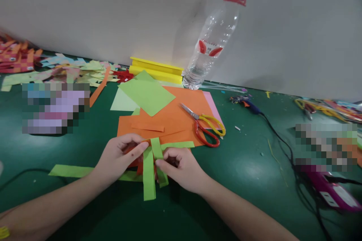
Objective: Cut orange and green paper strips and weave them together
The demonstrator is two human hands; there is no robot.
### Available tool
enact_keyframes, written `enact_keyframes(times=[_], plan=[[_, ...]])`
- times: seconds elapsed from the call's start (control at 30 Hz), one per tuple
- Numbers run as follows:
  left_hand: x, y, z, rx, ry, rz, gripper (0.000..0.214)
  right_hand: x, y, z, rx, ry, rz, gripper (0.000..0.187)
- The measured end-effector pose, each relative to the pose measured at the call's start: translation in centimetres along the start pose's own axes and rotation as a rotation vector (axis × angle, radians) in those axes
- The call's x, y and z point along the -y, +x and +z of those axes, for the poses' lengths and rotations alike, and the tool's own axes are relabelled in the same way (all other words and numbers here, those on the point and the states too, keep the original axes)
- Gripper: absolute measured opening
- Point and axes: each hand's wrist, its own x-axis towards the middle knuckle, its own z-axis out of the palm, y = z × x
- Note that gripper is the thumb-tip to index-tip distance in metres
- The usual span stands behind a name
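Observation:
Between my two hands is a small weave of green paper strips (149,175) and orange paper strips. My left hand (124,156) pinches its upper left side, thumb and index finger pressed together near the orange edge. On the right, my right hand (182,167) is closed with thumb and fingers on a green strip (157,149) that folds over the front. One long green strip end (72,170) sticks out to the left beneath my left wrist, and another points right above my right hand. My fingers hide part of the weave.
Scissors (202,122) with red and yellow handles lie on orange paper sheets (181,111) and a pink one. Behind stand a tilted-looking water bottle (209,41) and a yellow folded piece (155,70). Paper scraps (70,71) lie left; a corded blue-handled tool (250,105) and a magenta power strip (329,188) right.

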Motion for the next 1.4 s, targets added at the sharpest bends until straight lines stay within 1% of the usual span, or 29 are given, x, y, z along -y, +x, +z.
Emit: enact_keyframes(times=[0.07,0.17,0.2,0.27,0.37,0.47,0.57,0.67,0.73,0.8,0.83,0.9,0.97,1.03,1.17,1.27,1.33,1.4], plan=[[-0.1,0.1,0.0,0.014,-0.041,-0.008,0.021,0.0,-0.1,0.1,0.025,-0.001,-0.011,0.030],[-0.2,0.1,0.0,0.022,-0.081,-0.025,0.022,0.2,-0.1,0.1,0.129,0.087,0.012,0.027],[-0.2,0.1,0.0,0.024,-0.091,-0.032,0.021,0.2,-0.2,0.0,0.140,0.103,0.016,0.025],[-0.2,0.0,0.0,0.033,-0.112,-0.051,0.021,0.4,-0.2,-0.1,0.098,0.101,0.014,0.021],[-0.1,-0.1,0.2,0.054,-0.125,-0.087,0.023,0.6,-0.2,-0.3,-0.001,0.134,0.024,0.027],[-0.2,-0.1,0.4,0.076,-0.114,-0.106,0.024,0.4,0.0,-0.2,0.001,0.287,0.015,0.030],[-0.4,-0.1,0.6,0.093,-0.087,-0.099,0.022,0.1,0.2,0.1,0.002,0.439,-0.051,0.032],[-0.5,-0.1,0.6,0.133,-0.044,-0.086,0.022,0.0,0.2,0.4,-0.073,0.516,-0.095,0.034],[-0.5,-0.2,0.7,0.151,-0.028,-0.084,0.022,0.0,0.2,0.6,-0.153,0.518,-0.098,0.031],[-0.4,-0.3,0.7,0.144,-0.031,-0.083,0.020,0.1,0.2,0.7,-0.202,0.505,-0.109,0.029],[-0.4,-0.4,0.8,0.134,-0.040,-0.081,0.020,0.2,0.2,0.7,-0.201,0.501,-0.117,0.029],[-0.5,-0.6,0.8,0.116,-0.063,-0.077,0.020,0.2,0.2,0.7,-0.159,0.489,-0.130,0.028],[-0.7,-0.7,0.9,0.102,-0.084,-0.071,0.019,0.2,0.1,0.7,-0.112,0.460,-0.120,0.021],[-0.9,-0.7,1.0,0.087,-0.093,-0.061,0.019,0.2,0.0,0.6,-0.099,0.415,-0.089,0.016],[-1.1,-0.7,1.1,0.070,-0.095,-0.037,0.019,0.2,-0.2,0.6,-0.112,0.354,-0.033,0.021],[-1.1,-0.8,1.2,0.076,-0.124,-0.035,0.019,0.3,-0.3,0.8,-0.082,0.407,-0.080,0.021],[-1.0,-1.0,1.2,0.076,-0.136,-0.041,0.017,0.4,-0.3,0.8,-0.096,0.461,-0.108,0.029],[-0.9,-1.2,1.3,0.078,-0.136,-0.049,0.017,0.4,-0.4,0.9,-0.110,0.496,-0.098,0.033]])
